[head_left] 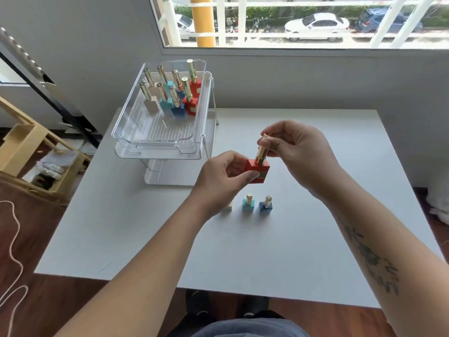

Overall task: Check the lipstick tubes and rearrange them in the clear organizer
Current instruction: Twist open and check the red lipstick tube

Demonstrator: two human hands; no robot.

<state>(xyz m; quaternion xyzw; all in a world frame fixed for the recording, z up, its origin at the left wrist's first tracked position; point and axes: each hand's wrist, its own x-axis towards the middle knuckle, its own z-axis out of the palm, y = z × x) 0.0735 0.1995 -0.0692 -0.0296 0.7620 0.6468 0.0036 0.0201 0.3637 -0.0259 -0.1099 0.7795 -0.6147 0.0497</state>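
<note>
Fingers of our left hand (222, 177) pinch the red block at the bottom of a red lipstick tube (258, 169), with the thumb on the near side. Our right hand (295, 152) pinches the gold top of the same tube from above, thumb and first finger pressed on it. We hold the tube up in the air over the middle of the white table (315, 239), and it leans a little to the right. Just under our hands, three small tubes stand in a row on the table. The light blue tube (248, 203) is in the middle and the dark blue tube (266, 204) is just to its right. The cream tube (228, 207) is on the left, mostly hidden behind our left wrist. Far and to the left sits the clear organizer (155, 139), a see-through tray on a clear stand. At its far end more tubes with gold tops stand close together: cream on the left, light blue and dark blue in the middle, red on the right. The near part of the tray is bare. Behind the table is a window (303, 23) with cars outside.
</note>
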